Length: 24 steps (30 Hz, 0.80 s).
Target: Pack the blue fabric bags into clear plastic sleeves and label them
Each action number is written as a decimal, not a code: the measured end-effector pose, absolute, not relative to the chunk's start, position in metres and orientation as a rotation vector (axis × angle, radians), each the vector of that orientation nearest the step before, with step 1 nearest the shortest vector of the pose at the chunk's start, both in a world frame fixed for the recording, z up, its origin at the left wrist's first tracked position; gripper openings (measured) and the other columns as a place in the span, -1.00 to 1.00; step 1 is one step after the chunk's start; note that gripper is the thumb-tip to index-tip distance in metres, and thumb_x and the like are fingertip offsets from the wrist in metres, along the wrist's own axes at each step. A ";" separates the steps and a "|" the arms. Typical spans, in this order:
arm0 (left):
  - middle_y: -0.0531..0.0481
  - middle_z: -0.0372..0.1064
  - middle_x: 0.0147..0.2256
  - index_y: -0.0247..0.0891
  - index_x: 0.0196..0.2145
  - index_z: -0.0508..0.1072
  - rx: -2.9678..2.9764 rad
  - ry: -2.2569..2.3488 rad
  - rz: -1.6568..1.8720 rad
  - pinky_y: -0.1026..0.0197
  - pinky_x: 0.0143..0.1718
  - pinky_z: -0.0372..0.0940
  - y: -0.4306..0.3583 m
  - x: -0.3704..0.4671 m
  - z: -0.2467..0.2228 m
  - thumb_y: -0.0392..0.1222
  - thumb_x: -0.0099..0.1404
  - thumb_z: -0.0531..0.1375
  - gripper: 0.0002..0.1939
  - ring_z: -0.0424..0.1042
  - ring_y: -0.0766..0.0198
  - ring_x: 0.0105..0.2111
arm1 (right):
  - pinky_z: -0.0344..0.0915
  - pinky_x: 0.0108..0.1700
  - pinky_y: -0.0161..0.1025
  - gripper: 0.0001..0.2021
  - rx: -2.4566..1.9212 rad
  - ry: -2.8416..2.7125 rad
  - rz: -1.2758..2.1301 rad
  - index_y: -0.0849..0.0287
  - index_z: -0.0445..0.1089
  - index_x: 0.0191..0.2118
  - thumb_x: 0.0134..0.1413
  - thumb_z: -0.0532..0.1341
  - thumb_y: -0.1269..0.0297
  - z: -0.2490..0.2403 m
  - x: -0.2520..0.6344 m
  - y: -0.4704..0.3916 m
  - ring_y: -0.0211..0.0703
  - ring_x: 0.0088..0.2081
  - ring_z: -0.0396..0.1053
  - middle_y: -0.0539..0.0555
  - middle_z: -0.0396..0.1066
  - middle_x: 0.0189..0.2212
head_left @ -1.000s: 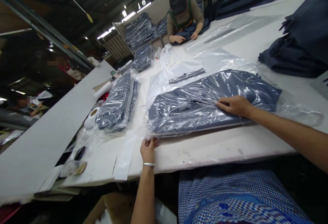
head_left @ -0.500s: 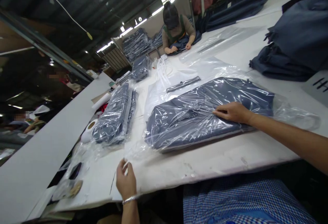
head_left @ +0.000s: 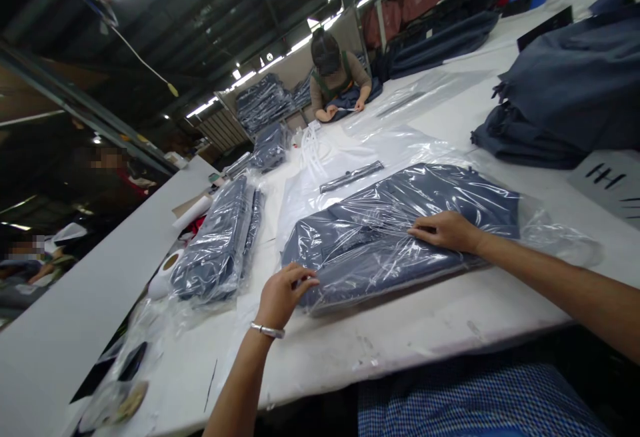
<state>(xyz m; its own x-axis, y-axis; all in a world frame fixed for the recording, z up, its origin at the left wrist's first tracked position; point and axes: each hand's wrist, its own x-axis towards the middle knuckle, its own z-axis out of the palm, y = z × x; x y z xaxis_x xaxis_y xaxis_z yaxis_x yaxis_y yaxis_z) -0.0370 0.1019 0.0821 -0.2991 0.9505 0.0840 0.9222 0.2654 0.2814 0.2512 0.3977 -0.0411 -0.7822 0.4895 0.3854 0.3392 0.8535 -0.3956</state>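
Risk: we are pressing our flat, open right hand (head_left: 445, 230) on the bagged garment (head_left: 400, 224) while our left hand (head_left: 285, 294) is pinching the bag's end; slippery film may tear or slide.

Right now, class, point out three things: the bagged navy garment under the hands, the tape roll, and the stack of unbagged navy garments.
bagged navy garment (head_left: 400, 224), head view, plastic-covered top face.
tape roll (head_left: 165, 270), head view, its upper end.
stack of unbagged navy garments (head_left: 560, 104), head view, top fold.

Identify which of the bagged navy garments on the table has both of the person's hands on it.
The large flat bagged garment at the table's near edge: left hand at its corner, right hand on top.
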 end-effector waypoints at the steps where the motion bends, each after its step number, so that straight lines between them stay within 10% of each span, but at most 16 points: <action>1: 0.04 0.45 -0.34 -0.08 -0.30 0.58 1.794 2.395 0.487 0.23 -0.31 0.22 0.102 -0.041 0.083 0.04 0.28 0.20 -0.78 0.37 0.29 -0.41 | 0.18 -0.37 -0.24 -0.64 -0.603 -2.544 0.455 0.06 0.51 -0.30 0.23 0.09 -0.06 -0.039 0.251 0.397 -0.15 -0.46 0.42 0.04 0.52 -0.47; 24: -0.03 0.55 -0.38 -0.27 -0.34 0.59 1.561 2.073 0.450 0.23 -0.29 0.33 0.130 -0.117 0.060 0.14 0.12 0.26 -0.61 0.47 0.22 -0.36 | 0.12 -0.42 -0.28 -0.68 -0.676 -2.455 0.717 0.09 0.49 -0.40 0.13 0.19 -0.04 -0.027 0.247 0.395 -0.24 -0.54 0.31 -0.03 0.41 -0.59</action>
